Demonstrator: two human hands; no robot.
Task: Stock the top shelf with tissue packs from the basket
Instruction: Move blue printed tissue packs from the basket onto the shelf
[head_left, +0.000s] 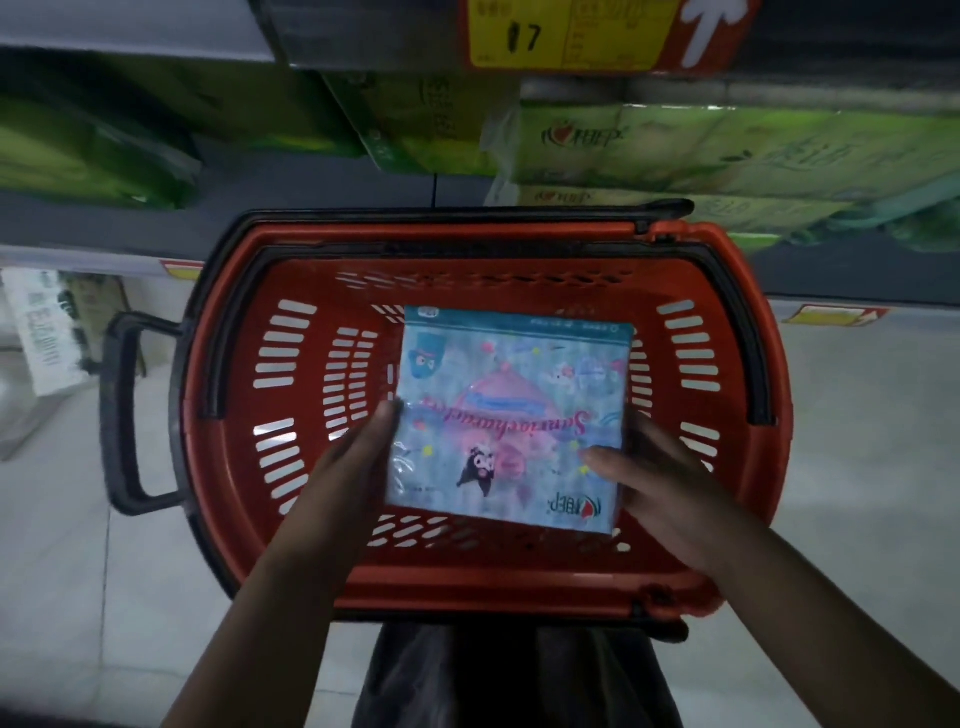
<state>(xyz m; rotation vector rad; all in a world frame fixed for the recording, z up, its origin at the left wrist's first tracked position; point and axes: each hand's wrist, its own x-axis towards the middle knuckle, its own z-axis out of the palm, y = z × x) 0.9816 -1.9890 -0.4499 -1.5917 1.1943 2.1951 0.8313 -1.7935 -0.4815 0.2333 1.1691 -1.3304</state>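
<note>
Tissue pack (511, 410), one: flat rectangular block in glossy pale-blue film with pink cartoon print, lying within the rim of the basket (306, 374), a red oval plastic tub with slotted walls and black handles. Left hand (345, 467) grips its left edge and right hand (660, 483) its right edge, thumb on top. Green-wrapped packs (727, 150) sit on the shelf beyond.

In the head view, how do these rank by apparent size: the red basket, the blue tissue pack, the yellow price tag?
1. red basket
2. blue tissue pack
3. yellow price tag, partly cut off by the frame edge
</note>
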